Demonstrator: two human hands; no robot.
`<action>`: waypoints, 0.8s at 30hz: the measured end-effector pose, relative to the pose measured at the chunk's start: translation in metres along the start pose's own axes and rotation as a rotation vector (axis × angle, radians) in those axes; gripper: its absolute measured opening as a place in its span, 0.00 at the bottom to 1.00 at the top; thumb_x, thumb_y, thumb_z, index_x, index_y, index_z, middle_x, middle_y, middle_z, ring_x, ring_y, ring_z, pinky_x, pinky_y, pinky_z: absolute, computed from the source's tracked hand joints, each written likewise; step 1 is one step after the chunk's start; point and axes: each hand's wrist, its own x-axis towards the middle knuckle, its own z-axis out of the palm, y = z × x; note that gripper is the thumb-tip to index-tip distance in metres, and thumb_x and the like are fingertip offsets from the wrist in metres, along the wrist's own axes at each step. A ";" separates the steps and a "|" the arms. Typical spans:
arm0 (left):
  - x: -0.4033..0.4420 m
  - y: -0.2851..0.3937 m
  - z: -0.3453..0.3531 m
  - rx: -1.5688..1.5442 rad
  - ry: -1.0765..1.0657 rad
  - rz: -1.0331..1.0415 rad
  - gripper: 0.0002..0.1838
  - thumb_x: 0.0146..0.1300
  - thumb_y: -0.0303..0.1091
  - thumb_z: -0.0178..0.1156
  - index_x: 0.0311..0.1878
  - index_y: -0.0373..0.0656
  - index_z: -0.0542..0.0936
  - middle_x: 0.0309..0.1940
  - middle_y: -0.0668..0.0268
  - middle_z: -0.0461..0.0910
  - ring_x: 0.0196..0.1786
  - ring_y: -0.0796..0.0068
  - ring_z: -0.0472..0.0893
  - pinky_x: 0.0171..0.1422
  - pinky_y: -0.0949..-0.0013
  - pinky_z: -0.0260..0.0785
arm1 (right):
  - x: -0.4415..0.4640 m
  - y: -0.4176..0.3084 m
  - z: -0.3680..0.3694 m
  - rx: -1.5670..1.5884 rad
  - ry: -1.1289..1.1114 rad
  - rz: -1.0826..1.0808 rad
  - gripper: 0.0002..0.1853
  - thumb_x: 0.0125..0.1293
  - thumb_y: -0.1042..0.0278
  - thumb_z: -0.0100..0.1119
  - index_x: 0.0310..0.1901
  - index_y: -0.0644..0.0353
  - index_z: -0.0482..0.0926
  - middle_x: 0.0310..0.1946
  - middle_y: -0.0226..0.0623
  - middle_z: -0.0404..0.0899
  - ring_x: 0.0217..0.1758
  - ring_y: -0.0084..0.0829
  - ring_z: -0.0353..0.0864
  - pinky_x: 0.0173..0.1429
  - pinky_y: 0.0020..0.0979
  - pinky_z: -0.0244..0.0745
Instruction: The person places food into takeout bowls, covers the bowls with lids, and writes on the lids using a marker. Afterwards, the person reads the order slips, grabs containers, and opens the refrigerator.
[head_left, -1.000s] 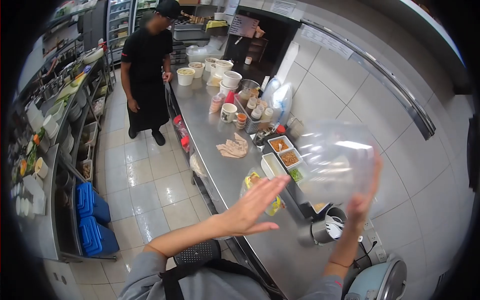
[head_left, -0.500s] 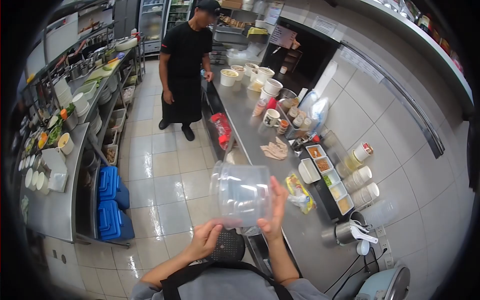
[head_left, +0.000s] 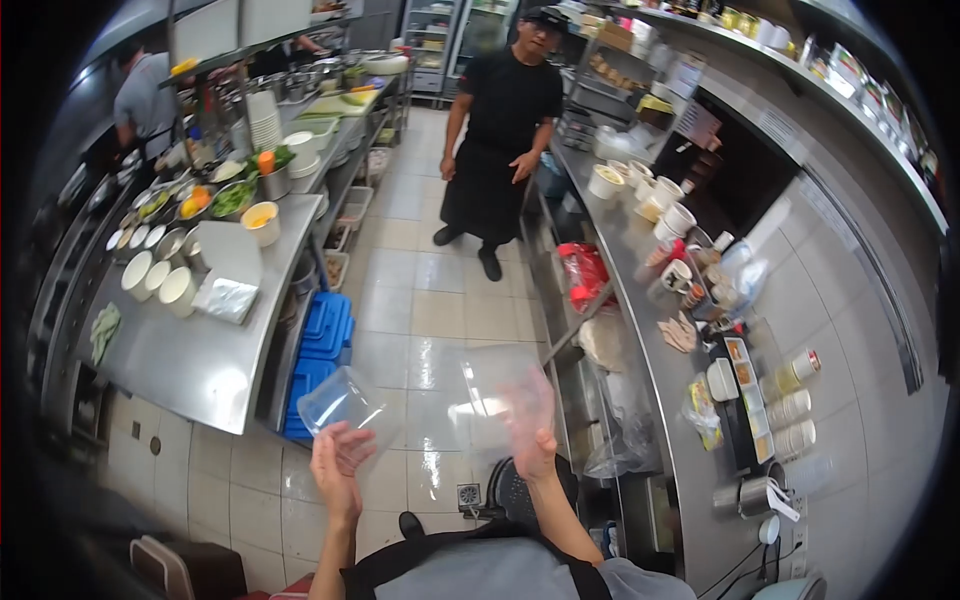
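Over the tiled floor, my left hand (head_left: 342,462) grips a clear plastic container (head_left: 345,405), its fingers seen through the plastic. To the right of it, my right hand (head_left: 532,425) holds a larger clear container (head_left: 490,400), or a stack of them; blur hides how many. The two pieces of plastic are apart from each other. A small foil-like packet (head_left: 226,298) lies on the left steel counter (head_left: 225,370), beyond my left hand.
A person in black (head_left: 505,130) stands in the aisle, facing this way. Another person (head_left: 143,100) is at the far left. Blue bins (head_left: 322,325) sit under the left counter. The right counter (head_left: 650,350) bears tubs, a cloth (head_left: 679,332) and a sauce tray.
The view has swung left towards the left counter. The clear plastic, half a second ago between both hands, is now in two separate parts, one in each hand.
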 end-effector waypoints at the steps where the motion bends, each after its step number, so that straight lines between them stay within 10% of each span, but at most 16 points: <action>1: 0.005 0.005 -0.015 0.057 0.049 0.065 0.18 0.69 0.42 0.37 0.48 0.37 0.67 0.39 0.51 0.77 0.40 0.61 0.80 0.44 0.64 0.73 | -0.002 0.008 0.016 0.172 -0.091 0.133 0.54 0.42 0.33 0.59 0.65 0.58 0.49 0.57 0.38 0.59 0.63 0.41 0.59 0.62 0.50 0.57; 11: 0.001 0.024 -0.068 0.249 0.177 0.081 0.15 0.58 0.24 0.53 0.48 0.36 0.66 0.39 0.55 0.77 0.40 0.68 0.79 0.42 0.71 0.71 | -0.021 0.101 0.113 0.581 -0.565 0.791 0.49 0.50 0.38 0.57 0.67 0.56 0.47 0.60 0.35 0.57 0.65 0.41 0.57 0.61 0.51 0.60; 17: 0.053 0.050 -0.134 0.564 0.305 0.172 0.16 0.52 0.17 0.55 0.46 0.35 0.70 0.29 0.62 0.78 0.32 0.75 0.78 0.36 0.76 0.69 | 0.036 0.134 0.115 -0.010 -0.828 0.773 0.38 0.59 0.54 0.57 0.67 0.49 0.49 0.63 0.35 0.54 0.63 0.35 0.61 0.57 0.43 0.67; 24: 0.187 0.087 -0.257 1.743 0.676 0.031 0.18 0.47 0.24 0.57 0.45 0.39 0.73 0.36 0.53 0.78 0.38 0.52 0.78 0.42 0.60 0.70 | 0.113 0.293 -0.136 -0.732 -0.023 0.822 0.25 0.59 0.58 0.58 0.57 0.52 0.65 0.50 0.38 0.69 0.49 0.33 0.71 0.46 0.37 0.71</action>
